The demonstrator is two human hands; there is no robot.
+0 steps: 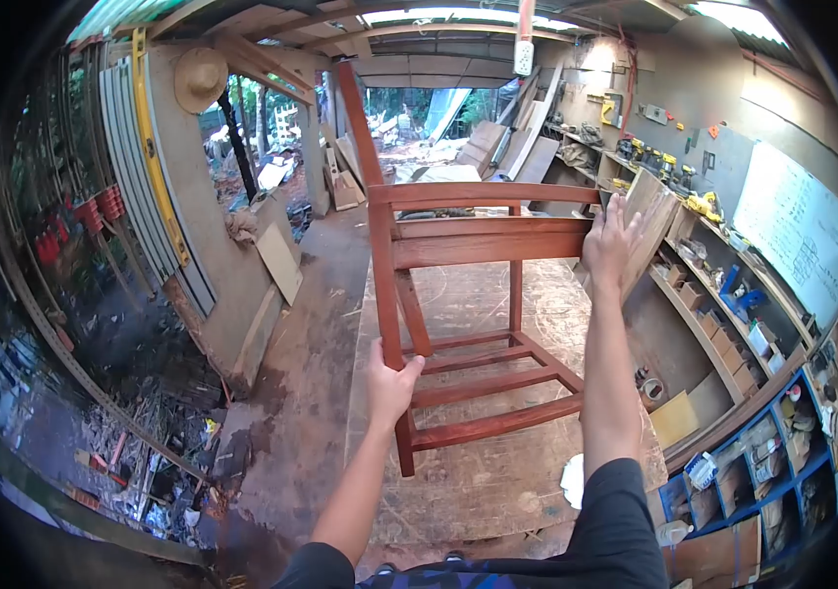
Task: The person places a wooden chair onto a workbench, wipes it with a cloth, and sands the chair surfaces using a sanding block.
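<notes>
A reddish-brown wooden chair frame (pixel 487 245) stands tilted on a worn wooden worktable (pixel 478 501), its rails and slats showing. My left hand (pixel 394 386) is closed around one of its legs, low on the near left side, with the thumb across the front. My right hand (pixel 611 245) lies against the right end of the two upper rails, fingers stretched out and pointing up. It covers the corner there, so the post behind it is mostly hidden. A small white thing (pixel 572 481), perhaps a cloth, lies by my right forearm.
Shelves with yellow power tools (pixel 669 167) and a whiteboard (pixel 797 231) line the right wall. Below stands a blue compartment rack (pixel 762 452). Boards (pixel 527 133) lean at the back. A power outlet (pixel 524 56) hangs overhead. Clamps (pixel 100 208) and a yellow level (pixel 152 147) are on the left.
</notes>
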